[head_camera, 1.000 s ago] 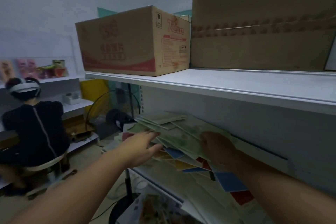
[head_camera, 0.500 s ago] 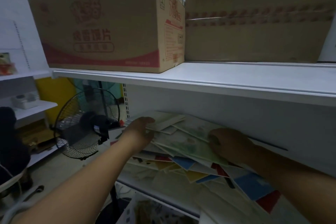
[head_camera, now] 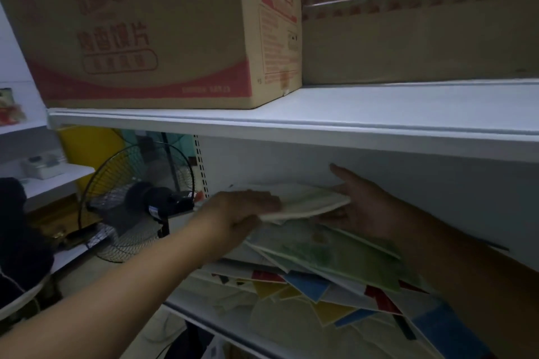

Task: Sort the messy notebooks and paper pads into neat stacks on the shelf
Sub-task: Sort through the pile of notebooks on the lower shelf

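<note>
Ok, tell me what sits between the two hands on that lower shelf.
Head view: a pale notebook spans the gap. The left hand grips its left end, and the right hand touches its right end with straight fingers, above the messy pile.

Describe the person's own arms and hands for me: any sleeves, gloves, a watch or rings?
The left forearm and right forearm are bare as far as the frame reaches, with no sleeve in view. The left hand and right hand wear no gloves. No watch, bracelet or ring shows, though the light is dim.
</note>
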Motion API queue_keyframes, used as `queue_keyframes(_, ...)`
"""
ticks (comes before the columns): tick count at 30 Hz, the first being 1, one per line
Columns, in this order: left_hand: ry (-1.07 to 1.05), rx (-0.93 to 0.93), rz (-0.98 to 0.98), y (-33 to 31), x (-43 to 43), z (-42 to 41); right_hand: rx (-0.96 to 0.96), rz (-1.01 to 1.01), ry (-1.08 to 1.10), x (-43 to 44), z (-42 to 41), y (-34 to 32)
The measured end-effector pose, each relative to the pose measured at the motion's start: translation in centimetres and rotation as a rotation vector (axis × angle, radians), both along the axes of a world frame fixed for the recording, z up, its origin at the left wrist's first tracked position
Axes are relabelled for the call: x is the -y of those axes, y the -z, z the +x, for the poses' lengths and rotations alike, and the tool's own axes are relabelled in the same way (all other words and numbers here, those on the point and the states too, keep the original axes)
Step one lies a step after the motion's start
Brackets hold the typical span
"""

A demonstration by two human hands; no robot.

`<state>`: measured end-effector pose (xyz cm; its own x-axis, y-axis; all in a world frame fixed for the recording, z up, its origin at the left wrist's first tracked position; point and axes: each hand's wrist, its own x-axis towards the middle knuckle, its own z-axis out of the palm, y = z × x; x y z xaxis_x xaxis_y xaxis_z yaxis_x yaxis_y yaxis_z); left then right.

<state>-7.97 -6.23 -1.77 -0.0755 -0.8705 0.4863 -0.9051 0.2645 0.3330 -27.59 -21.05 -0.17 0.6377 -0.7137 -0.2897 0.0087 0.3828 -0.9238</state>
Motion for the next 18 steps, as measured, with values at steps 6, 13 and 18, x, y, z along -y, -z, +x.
queue_keyframes(6, -0.172, -0.661, -0.049, 0.2, -0.9, -0.5, 0.100, -0.129, 0.064, -1.1, 1.1, 0.8)
queue_keyframes(13, 0.144, -1.780, 0.311, -2.1, 0.0, -0.1, 0.139, -0.455, 0.187, -4.8, 2.0, -0.1)
queue_keyframes(18, 0.144, -1.671, 0.335, -0.1, -0.2, 2.8, -0.418, -0.871, 0.105, -5.9, -0.3, 0.4)
